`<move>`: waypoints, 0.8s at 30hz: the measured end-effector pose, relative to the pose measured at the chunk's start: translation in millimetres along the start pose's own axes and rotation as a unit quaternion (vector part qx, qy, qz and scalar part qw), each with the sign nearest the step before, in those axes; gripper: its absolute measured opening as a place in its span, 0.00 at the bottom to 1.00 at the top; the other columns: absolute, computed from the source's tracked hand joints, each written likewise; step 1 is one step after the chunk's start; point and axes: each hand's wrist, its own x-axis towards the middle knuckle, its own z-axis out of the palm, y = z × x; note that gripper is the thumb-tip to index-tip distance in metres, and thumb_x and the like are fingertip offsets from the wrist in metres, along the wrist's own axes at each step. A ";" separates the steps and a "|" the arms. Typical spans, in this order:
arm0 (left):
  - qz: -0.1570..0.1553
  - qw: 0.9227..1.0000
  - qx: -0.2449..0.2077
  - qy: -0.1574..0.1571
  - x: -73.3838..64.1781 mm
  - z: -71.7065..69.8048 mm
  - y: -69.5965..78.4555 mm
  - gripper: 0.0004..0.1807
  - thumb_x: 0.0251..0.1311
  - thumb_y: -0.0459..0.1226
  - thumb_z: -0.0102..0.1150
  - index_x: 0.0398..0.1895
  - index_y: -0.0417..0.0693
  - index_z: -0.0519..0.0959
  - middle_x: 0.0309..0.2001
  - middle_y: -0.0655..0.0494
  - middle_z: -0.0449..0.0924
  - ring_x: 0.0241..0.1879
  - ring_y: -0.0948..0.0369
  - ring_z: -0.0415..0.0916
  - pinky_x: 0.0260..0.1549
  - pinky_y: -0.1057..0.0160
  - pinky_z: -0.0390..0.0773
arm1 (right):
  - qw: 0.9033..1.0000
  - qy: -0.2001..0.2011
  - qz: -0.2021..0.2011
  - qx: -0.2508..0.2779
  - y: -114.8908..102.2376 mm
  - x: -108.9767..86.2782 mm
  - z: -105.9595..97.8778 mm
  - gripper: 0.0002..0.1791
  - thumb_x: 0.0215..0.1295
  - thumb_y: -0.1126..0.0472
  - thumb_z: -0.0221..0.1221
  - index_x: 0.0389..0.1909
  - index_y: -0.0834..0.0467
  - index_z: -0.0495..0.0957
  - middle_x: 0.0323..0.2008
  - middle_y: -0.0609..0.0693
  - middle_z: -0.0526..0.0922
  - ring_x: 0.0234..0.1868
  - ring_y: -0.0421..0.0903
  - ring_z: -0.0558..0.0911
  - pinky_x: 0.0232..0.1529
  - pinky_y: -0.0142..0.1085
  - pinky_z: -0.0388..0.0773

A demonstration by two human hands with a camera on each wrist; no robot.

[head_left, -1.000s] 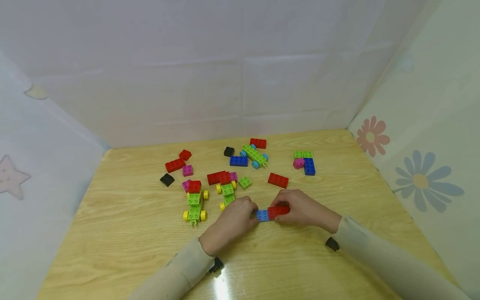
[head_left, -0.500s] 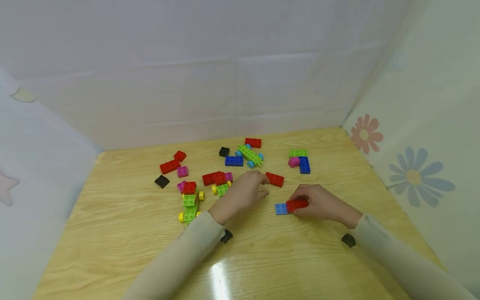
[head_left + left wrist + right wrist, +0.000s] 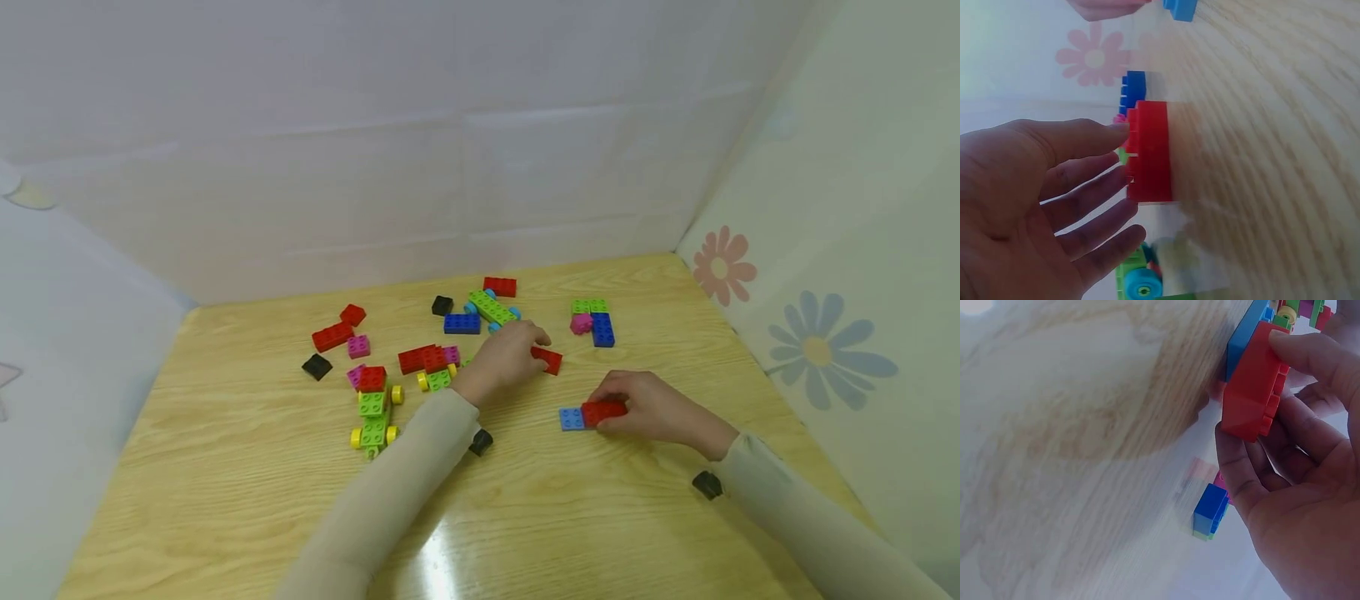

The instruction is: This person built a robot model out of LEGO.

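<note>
My right hand [image 3: 648, 408] grips a red brick [image 3: 1250, 387] between thumb and fingers. That brick sits on a light blue brick [image 3: 572, 419], whose studded left end shows beyond it. Over another red brick [image 3: 1150, 153] lying on the table, my left hand [image 3: 510, 357] reaches with thumb and fingers spread apart. In the left wrist view its thumb tip and fingertips are right at the studded side of that brick. The left hand hides part of this brick in the head view.
Two green cars with yellow wheels, one car [image 3: 373, 417] stacked with a red brick, stand left. A green base with blue wheels [image 3: 491, 307] is behind the left hand. Blue, green and pink bricks [image 3: 603, 330] lie at right; red, pink and black bricks [image 3: 317, 367] are scattered left.
My left hand has left the light blue brick and moved forward to the loose red brick. My right hand has shifted right with the red and light blue bricks.
</note>
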 end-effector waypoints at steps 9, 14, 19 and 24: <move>-0.023 1.000 0.002 -0.011 10.2 7.8 -10.4 0.18 0.76 0.38 0.71 0.64 0.43 0.88 0.63 0.48 0.88 0.62 0.50 0.82 0.70 0.50 0.83 | 1.000 0.000 0.008 0.004 1.3 0.1 0.8 0.15 0.69 0.52 0.77 0.54 0.48 0.92 0.50 0.42 0.89 0.49 0.41 0.82 0.55 0.38 0.83; -0.025 1.000 -0.003 -0.011 11.3 10.4 -11.1 0.17 0.76 0.38 0.71 0.63 0.43 0.88 0.62 0.48 0.88 0.62 0.50 0.82 0.71 0.51 0.82 | 1.000 0.001 0.004 0.007 0.5 -0.9 -0.5 0.16 0.68 0.52 0.78 0.54 0.49 0.92 0.50 0.43 0.90 0.49 0.42 0.82 0.54 0.39 0.83; -0.031 0.999 -0.008 -0.013 10.2 11.3 -10.4 0.17 0.75 0.38 0.72 0.63 0.42 0.89 0.62 0.48 0.89 0.62 0.50 0.82 0.71 0.51 0.82 | 1.000 0.002 0.007 0.005 0.1 -2.4 -0.1 0.16 0.68 0.52 0.78 0.55 0.49 0.92 0.50 0.43 0.89 0.48 0.41 0.82 0.53 0.36 0.82; -0.031 0.999 -0.004 -0.011 9.4 11.0 -9.3 0.17 0.75 0.39 0.72 0.62 0.42 0.89 0.62 0.48 0.89 0.63 0.50 0.83 0.71 0.51 0.83 | 1.000 0.002 0.004 0.003 0.6 -2.6 0.5 0.16 0.68 0.52 0.78 0.55 0.49 0.92 0.50 0.43 0.89 0.47 0.41 0.81 0.52 0.36 0.82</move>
